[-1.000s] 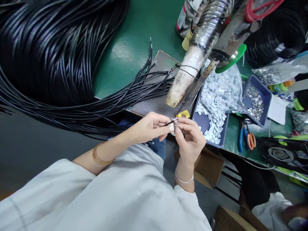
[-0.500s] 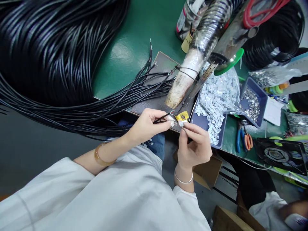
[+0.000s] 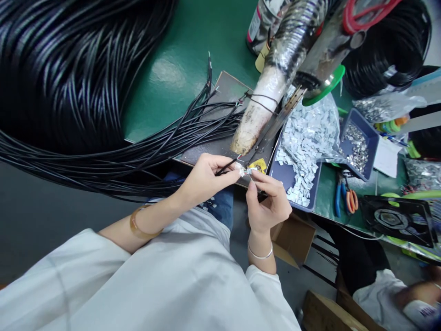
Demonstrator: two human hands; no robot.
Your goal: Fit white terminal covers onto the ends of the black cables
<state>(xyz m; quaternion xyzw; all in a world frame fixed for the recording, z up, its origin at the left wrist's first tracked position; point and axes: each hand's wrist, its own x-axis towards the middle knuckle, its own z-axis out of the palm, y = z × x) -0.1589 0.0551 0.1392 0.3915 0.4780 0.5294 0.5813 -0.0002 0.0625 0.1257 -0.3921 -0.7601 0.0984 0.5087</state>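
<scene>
My left hand point(image 3: 210, 177) is closed, its thumb and fingers pinching a black cable point(image 3: 228, 165) whose stripped end shows thin coloured wires. Small white pieces show at its fingertips. My right hand point(image 3: 268, 198) pinches a small whitish piece point(image 3: 248, 171) right beside the left fingertips; its exact shape is too small to tell. Just behind the fingertips lies a yellow label point(image 3: 258, 165) on the dark board point(image 3: 196, 155). Above the hands, the dirty white end of a duct point(image 3: 246, 133) points down at them.
Black cables point(image 3: 138, 161) run in from a large bundle at left. A blue tray point(image 3: 312, 197) of small white pieces stands right of the hands. Beyond are a tray of metal parts point(image 3: 368, 138), pliers point(image 3: 338, 197) and a fan point(image 3: 396, 218). Another person's sleeve point(image 3: 422, 312) shows at lower right.
My right hand has moved left, bringing its whitish piece up against the left fingertips. The yellow label, partly behind that piece before, now shows behind both hands. The whole view has shifted slightly.
</scene>
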